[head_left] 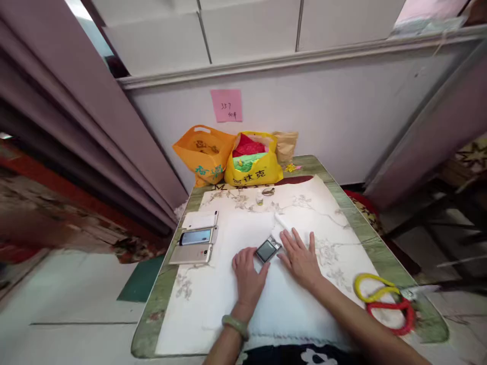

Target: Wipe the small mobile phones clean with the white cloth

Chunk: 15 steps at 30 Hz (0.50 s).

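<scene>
A small silver phone (267,250) with a dark screen lies on a white cloth (228,299) spread over the table. My left hand (249,274) rests on the cloth just left of the phone, its fingers curled, thumb touching the phone's lower edge. A green bangle is on that wrist. My right hand (300,256) lies flat on the cloth right of the phone, fingers stretched out and apart, beside a folded part of the cloth (283,221).
Three phones (196,236) lie in a column at the table's left edge. An orange bag (203,152) and a yellow bag (253,162) stand at the far end by the wall. Yellow and red rope loops (384,301) lie at the right. A small bottle (259,199) stands further back.
</scene>
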Each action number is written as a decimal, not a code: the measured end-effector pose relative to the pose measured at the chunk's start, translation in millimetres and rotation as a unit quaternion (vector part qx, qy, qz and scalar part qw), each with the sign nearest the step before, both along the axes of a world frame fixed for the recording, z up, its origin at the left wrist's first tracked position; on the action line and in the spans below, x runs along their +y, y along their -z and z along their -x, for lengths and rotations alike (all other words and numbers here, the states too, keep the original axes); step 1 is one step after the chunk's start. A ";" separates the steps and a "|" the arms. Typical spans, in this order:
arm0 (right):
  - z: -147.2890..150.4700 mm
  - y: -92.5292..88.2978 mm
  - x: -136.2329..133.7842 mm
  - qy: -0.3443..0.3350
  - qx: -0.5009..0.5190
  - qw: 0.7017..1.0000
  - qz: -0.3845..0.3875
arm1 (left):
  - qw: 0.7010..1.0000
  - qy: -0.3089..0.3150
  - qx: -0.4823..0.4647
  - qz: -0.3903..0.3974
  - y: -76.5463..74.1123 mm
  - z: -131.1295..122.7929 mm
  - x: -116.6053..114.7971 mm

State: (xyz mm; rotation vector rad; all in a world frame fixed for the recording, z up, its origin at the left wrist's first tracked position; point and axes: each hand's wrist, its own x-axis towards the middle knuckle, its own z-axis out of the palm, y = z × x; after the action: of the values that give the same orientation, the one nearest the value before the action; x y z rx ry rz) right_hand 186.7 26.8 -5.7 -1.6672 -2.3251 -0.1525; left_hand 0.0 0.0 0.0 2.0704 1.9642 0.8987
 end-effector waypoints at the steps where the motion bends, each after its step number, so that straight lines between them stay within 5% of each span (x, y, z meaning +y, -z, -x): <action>1: 0.8 0.2 -8.4 -0.004 0.003 1.000 -0.007 | 1.000 0.000 -0.002 -0.003 0.2 0.4 -0.1; 5: 7.9 -3.0 -32.0 -0.062 0.014 0.998 -0.014 | 1.000 -0.002 -0.004 -0.010 0.8 1.0 -0.2; 9: 20.4 -11.3 -24.4 -0.127 0.037 0.991 0.000 | 1.000 -0.007 0.006 -0.018 1.3 0.9 0.4; 15: 13.6 -9.1 11.2 -0.065 0.103 0.992 -0.010 | 1.000 -0.005 0.011 -0.022 0.7 1.0 0.3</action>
State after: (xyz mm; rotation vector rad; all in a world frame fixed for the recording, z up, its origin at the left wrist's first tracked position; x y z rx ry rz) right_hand 173.1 38.0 3.4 -1.4426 -2.2574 0.0219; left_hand -1.0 0.3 -0.7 2.1044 1.9854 0.9343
